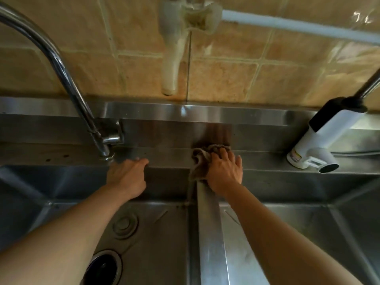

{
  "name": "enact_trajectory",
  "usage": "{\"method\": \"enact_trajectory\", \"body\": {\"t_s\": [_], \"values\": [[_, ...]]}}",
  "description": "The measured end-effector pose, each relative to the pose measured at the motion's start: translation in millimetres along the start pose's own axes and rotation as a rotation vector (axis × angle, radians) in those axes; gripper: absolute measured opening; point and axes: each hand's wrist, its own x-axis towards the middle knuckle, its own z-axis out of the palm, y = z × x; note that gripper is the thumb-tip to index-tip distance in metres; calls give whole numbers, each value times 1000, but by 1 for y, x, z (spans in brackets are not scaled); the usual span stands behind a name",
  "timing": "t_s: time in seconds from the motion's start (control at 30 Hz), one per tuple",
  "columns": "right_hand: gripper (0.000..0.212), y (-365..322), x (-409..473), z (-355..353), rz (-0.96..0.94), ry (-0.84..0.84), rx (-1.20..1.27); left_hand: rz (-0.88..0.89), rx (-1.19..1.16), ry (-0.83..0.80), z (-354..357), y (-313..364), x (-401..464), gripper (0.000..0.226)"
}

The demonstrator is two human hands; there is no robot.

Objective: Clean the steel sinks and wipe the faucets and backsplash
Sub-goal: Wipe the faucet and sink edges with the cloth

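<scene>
Two steel sink basins lie below me, the left basin and the right basin, split by a steel divider. My right hand presses a crumpled brown cloth onto the back ledge where the divider meets it, fingers spread flat over the cloth. My left hand rests on the back rim of the left basin, fingers reaching toward the base of the chrome gooseneck faucet. A white and black faucet stands at the right. The steel backsplash runs behind both.
Tan wall tiles rise above the backsplash. A white pipe fitting hangs on the wall at centre, with a white pipe running right. The left basin holds a drain and a round overflow cap.
</scene>
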Motion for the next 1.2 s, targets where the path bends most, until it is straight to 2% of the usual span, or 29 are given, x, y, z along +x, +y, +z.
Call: {"method": "enact_trajectory", "body": {"t_s": [0.13, 0.23, 0.33, 0.43, 0.53, 0.6, 0.67, 0.73, 0.8, 0.87, 0.93, 1.0, 1.1, 1.2], "values": [[70, 75, 3, -15, 208, 26, -28, -27, 27, -31, 0, 7, 1, 59], [73, 124, 9, -22, 303, 59, -55, -32, 39, -29, 1, 10, 3, 59], [70, 135, 13, -19, 344, 67, -42, -25, 40, -14, 5, 10, 3, 58], [62, 113, 12, -18, 420, 63, 32, -20, 46, -8, 6, 8, 3, 54], [54, 76, 5, -13, 246, 32, -28, -2, 61, 15, 4, 9, 6, 41], [50, 48, -3, -8, 108, 64, -12, -1, 85, 19, 4, 11, 7, 41], [40, 30, -8, -6, 49, 95, 90, 17, 104, 17, 3, 12, 8, 44], [31, 30, -10, -10, 70, 154, 326, 22, 105, -1, 0, 10, 9, 41], [26, 41, -14, -18, 243, 252, 626, 43, 107, -28, -5, 6, 11, 35], [36, 59, -14, -29, 480, 419, 762, 71, 81, -12, -9, 5, 13, 33], [35, 76, -7, -42, 690, 575, 889, 98, 40, 24, -11, 9, 15, 40], [31, 86, 10, -47, 793, 688, 1108, 127, 35, 39, -10, 17, 14, 45], [28, 88, 44, -35, 901, 694, 1285, 172, 79, 88, -3, 22, 18, 42], [36, 71, 59, -30, 925, 623, 1282, 175, 95, 116, -1, 18, 22, 47]]}}
